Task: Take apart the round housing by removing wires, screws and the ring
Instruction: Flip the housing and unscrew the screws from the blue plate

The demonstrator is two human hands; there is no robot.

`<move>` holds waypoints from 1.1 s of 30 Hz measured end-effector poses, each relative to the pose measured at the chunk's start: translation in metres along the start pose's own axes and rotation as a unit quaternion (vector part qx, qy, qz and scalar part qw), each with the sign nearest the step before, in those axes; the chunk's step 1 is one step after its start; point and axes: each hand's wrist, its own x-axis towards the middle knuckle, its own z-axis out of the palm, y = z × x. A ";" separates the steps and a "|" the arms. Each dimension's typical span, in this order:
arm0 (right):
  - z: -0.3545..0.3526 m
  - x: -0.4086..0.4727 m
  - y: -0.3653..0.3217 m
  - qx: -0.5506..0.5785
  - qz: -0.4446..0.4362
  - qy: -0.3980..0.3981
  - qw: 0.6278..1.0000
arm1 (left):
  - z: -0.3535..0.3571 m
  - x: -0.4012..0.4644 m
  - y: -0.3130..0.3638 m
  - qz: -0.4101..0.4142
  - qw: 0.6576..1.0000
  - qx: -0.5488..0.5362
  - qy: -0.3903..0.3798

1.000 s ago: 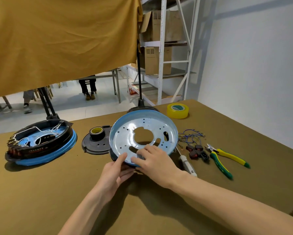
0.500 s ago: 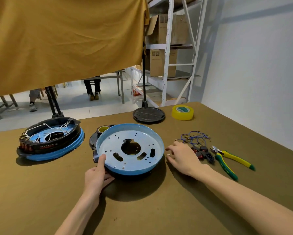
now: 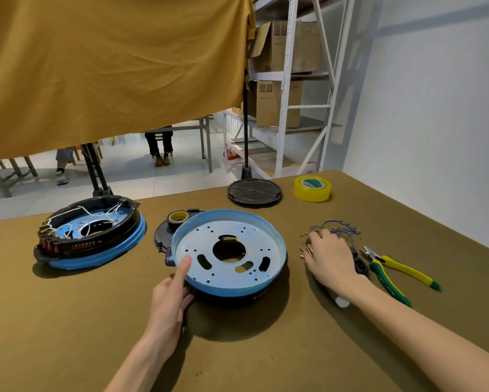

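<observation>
Your left hand (image 3: 169, 301) steadies the round housing (image 3: 228, 254) at its near-left rim, thumb laid over the blue lip onto the perforated plate and the fingers tucked under the edge, so it has a light hold on the rim. The housing sits flat on the brown table (image 3: 67, 335), blue side up, resting on its black lower part, and no wires show on its plate. Your right hand (image 3: 329, 257) is off the housing, to its right, lying palm down over the loose parts there: the small screws (image 3: 305, 248) at its fingertips, the tangle of blue wires (image 3: 338, 229) just beyond it and the black connectors (image 3: 360, 264) beside it. Its fingers look fairly straight, but you cannot tell from here whether they are pinching a screw or simply laying one down. By the look of it you are in the screw stage, parking or fetching hardware beside the housing. The next move likely calls for a tool: the white-tipped handle (image 3: 340, 300) poking out from under your right wrist, probably a screwdriver, or the yellow-and-green pliers (image 3: 393, 271) farther right of the housing. Keep the left hand on the rim so the housing does not spin. A second, still-wired unit (image 3: 90, 233) waits to the housing's left.
</observation>
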 end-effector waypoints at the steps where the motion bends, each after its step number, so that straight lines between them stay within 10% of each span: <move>1: -0.002 -0.006 0.001 -0.010 0.013 -0.006 1.000 | 0.002 -0.001 -0.002 0.002 1.000 0.004 -0.009; 9: -0.005 -0.043 0.002 -0.068 0.013 -0.072 0.995 | 0.005 0.003 -0.004 -0.017 0.999 0.015 -0.031; 18: -0.026 -0.025 -0.008 0.374 -0.033 0.101 0.921 | -0.001 0.017 0.011 -0.024 0.998 -0.042 -0.040; 27: -0.025 -0.026 -0.042 0.412 -0.132 0.030 0.901 | -0.001 0.012 0.004 0.022 0.967 0.252 -0.019; 33: -0.025 -0.036 -0.038 0.461 -0.109 0.002 0.881 | 0.017 0.002 -0.006 -0.007 0.965 0.261 0.020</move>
